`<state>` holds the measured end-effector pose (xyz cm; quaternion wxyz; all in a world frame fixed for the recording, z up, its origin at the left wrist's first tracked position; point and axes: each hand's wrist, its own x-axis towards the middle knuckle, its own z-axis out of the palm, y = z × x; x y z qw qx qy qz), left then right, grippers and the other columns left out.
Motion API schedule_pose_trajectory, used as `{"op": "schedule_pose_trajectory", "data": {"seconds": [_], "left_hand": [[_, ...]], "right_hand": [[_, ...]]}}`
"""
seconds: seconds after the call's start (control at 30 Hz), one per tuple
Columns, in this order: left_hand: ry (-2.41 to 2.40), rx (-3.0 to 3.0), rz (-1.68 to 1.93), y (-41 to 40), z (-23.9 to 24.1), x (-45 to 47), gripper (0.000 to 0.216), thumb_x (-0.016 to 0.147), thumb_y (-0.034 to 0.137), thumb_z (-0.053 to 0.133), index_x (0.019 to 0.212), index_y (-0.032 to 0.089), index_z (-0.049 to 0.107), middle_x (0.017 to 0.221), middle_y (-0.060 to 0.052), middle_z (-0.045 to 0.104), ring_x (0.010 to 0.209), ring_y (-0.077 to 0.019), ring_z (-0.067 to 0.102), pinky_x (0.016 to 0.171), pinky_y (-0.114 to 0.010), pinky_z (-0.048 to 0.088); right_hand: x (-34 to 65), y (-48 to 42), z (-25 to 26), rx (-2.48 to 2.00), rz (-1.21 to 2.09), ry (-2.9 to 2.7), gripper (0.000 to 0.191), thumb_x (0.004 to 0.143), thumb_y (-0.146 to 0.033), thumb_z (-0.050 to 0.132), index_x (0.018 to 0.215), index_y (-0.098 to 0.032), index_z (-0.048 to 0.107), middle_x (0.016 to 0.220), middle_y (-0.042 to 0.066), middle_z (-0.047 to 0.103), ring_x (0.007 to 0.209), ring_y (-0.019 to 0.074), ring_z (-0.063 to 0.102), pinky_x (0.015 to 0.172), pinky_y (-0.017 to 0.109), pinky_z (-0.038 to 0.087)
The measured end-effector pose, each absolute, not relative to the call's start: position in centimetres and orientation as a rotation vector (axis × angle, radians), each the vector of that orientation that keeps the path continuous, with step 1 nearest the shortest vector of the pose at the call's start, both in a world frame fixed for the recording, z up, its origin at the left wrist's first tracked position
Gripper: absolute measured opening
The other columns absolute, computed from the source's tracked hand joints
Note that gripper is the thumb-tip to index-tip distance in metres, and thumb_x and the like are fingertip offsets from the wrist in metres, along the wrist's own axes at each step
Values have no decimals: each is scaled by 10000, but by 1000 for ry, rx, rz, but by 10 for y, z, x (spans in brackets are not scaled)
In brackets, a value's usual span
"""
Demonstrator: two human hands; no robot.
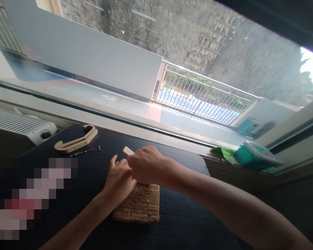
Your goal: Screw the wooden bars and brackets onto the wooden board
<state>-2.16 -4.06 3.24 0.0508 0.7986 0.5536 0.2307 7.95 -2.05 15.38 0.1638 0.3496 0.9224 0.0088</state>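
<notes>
A square corrugated cardboard block (138, 205), its top pitted with many small holes, lies flat on the dark table. My left hand (121, 175) rests over its far left part, one finger raised and the others bent. What those bent fingers grip is hidden. Pressed against it, my right hand (147, 165) is closed in a fist around a pale flat bar (127, 151), whose end sticks out to the left. The lower part of the bar and the spot beneath both hands are out of sight.
The dark table (182, 208) stands against a window ledge. On its far left lie a pale wooden hooked piece (78, 140), thin metal rods (82, 152) and a small metal pin (99, 148). A radiator (23, 125), green cloth (223, 152) and teal box (257, 156) are nearby. Pixelation covers the lower left.
</notes>
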Motion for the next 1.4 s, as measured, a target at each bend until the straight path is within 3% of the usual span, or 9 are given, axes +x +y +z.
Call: {"op": "schedule_pose_trajectory", "data": {"seconds": [0.13,0.23,0.4,0.7,0.87,1.07,1.3,1.4], "left_hand": [[1707,2438,749,-42,34,-22,138,755,159,519,766,195,652,822,-53,684,871,-236,606,1020,-536,248],[1703,2471,716,-42,36,-21,169,773,167,501,696,193,649,786,-53,675,860,-242,608,1014,-547,251],[1748,2462,617,-41,35,-20,169,782,192,511,737,180,674,798,-88,697,898,-252,610,1029,-533,247],[1731,2475,693,-43,37,-18,145,770,176,511,754,175,656,796,-56,673,862,-244,612,1013,-547,268],[1721,2524,688,-42,35,-17,166,768,177,502,698,193,652,822,-50,671,869,-244,599,1008,-556,260],[1726,2544,664,-40,33,-16,153,764,181,507,712,202,649,805,-39,665,849,-240,587,1002,-557,246],[1741,2552,643,-40,32,-13,150,774,182,489,760,197,637,807,-29,645,807,-226,582,971,-525,262],[1730,2550,630,-40,34,-13,149,770,174,484,787,191,631,823,-37,647,811,-234,585,896,-484,314]], "right_hand": [[87,-14,157,1134,6,2625,190,799,-248,518,905,-152,644,761,79,688,730,215,657,516,255,422],[89,-16,170,1022,24,2589,158,786,-203,548,904,-159,643,789,68,690,751,211,651,543,264,426],[82,-24,177,840,10,2546,123,780,-69,553,786,-129,660,780,71,690,752,191,646,554,250,422],[90,-10,158,1145,-35,2590,221,808,-240,518,962,-155,652,783,94,697,745,215,651,536,258,431],[94,-18,182,984,-67,2514,182,794,-173,550,942,-166,656,914,68,697,821,181,631,614,243,415],[100,-14,168,926,-39,2589,165,797,-135,510,857,-142,664,823,78,693,747,168,619,568,236,369],[109,-10,161,1253,-150,2536,273,840,-293,445,809,-156,679,839,87,699,738,173,621,544,245,359],[108,-13,169,1174,-117,2526,223,824,-266,486,899,-170,673,893,74,700,781,186,627,551,252,365]]}}
